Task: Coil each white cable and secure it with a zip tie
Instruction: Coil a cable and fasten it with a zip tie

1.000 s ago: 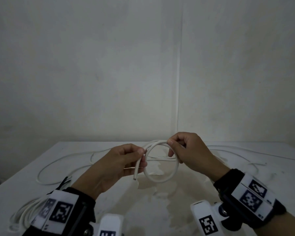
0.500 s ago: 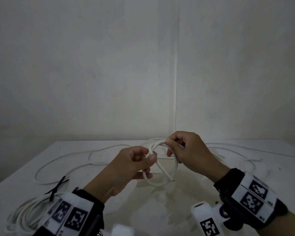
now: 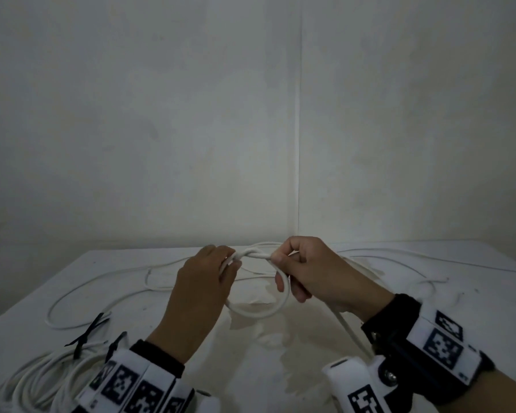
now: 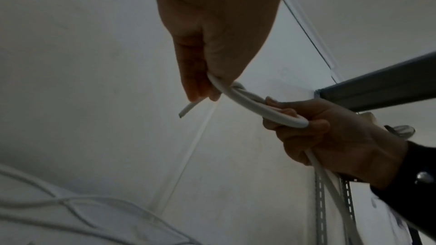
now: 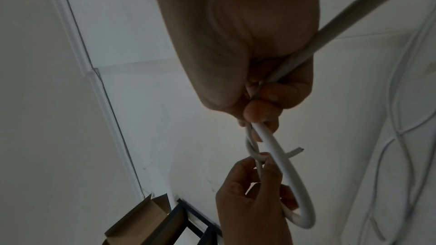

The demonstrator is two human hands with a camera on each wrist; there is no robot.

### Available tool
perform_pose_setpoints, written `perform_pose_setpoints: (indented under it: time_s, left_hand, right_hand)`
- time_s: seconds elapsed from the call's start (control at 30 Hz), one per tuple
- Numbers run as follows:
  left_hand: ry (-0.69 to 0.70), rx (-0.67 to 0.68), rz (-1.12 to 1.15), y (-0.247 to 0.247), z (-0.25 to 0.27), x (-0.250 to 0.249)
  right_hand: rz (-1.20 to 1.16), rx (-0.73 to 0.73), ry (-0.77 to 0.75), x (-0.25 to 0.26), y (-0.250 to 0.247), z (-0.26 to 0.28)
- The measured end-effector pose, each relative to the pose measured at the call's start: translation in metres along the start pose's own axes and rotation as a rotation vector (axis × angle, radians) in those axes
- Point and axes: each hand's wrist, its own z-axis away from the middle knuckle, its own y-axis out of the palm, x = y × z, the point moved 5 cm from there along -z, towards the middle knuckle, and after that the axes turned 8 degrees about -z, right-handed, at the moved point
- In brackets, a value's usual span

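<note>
Both hands are working mid-air above the white table (image 3: 429, 308), and the first small loop of the thick white round cable (image 3: 259, 311) is forming between them. The left hand (image 3: 203, 290) is pinching the crossing at the top of the loop, fingers (image 4: 193, 74) curled round it, with the cut end poking out just past them. The right hand (image 3: 316, 272) is gripping the same loop at its right side, fingers closed round the cable, which is running back under the wrist.

By my reading this cable is barely begun: one turn made, and long slack is trailing across the far side of the table, left and right. No tie on it yet.

At the near left, a bundle of coiled white cable (image 3: 42, 380) is lying with black zip ties (image 3: 87, 332) on it, looking finished. The loose strands are lying far behind the hands and could snag as they are drawn in.
</note>
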Motion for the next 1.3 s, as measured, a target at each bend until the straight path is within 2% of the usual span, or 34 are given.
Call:
perform_pose_setpoints:
  time_s: [0.07,0.13,0.2,0.3,0.37,0.43,0.57,0.63,0.73,0.8,0.87,0.93,1.0,1.07,1.17,1.3]
  left_hand:
    - [0.064,-0.03,-0.117,-0.004,-0.004,-0.004]
    - [0.068,-0.013,-0.057,-0.001,-0.004,-0.001]
    - [-0.047,0.046,0.195,0.001,-0.004,0.006]
    - [-0.304,0.293,0.658,0.011,0.004,0.002]
    - [-0.351,0.341,0.747,0.011,0.006,-0.005]
    - [-0.297,0.346,0.609,0.007,0.006,-0.009]
    - [0.013,0.337,0.143,0.003,0.009,-0.016]
    - [0.123,0.337,-0.053,0.004,0.012,-0.018]
    - [0.18,0.371,-0.173,0.006,0.014,-0.016]
    - [0.069,0.402,-0.007,0.007,0.014,-0.013]
    - [-0.162,0.463,0.344,0.01,0.012,-0.008]
    - [-0.35,0.594,0.622,0.015,0.013,-0.006]
    - [-0.385,0.695,0.774,0.018,0.016,-0.005]
    - [-0.357,0.707,0.834,0.018,0.017,-0.005]
    - [-0.396,0.638,0.895,0.018,0.017,-0.007]
    - [-0.522,0.537,1.07,0.019,0.017,-0.011]
  right_hand:
    - [-0.027,-0.001,0.014,0.0,0.0,-0.001]
    - [-0.052,-0.01,0.022,-0.002,-0.003,-0.001]
    - [-0.067,-0.015,0.026,-0.003,-0.007,-0.001]
    - [-0.017,-0.016,0.02,-0.005,-0.011,0.001]
    - [0.014,-0.033,0.008,-0.005,-0.012,-0.001]
    - [0.041,-0.048,-0.013,-0.002,-0.015,-0.003]
    - [0.144,-0.091,-0.092,0.005,-0.023,-0.004]
    - [0.208,-0.096,-0.116,0.003,-0.025,-0.005]
    - [0.258,-0.103,-0.146,-0.001,-0.024,-0.006]
    - [0.253,-0.117,-0.18,-0.002,-0.024,-0.007]
    - [0.253,-0.132,-0.201,-0.002,-0.024,-0.008]
    - [0.248,-0.139,-0.216,-0.003,-0.025,-0.009]
    - [0.241,-0.129,-0.231,-0.003,-0.027,-0.01]
    - [0.237,-0.125,-0.242,-0.004,-0.029,-0.009]
    - [0.228,-0.144,-0.257,-0.005,-0.031,-0.01]
    - [0.189,-0.181,-0.284,-0.006,-0.029,-0.013]
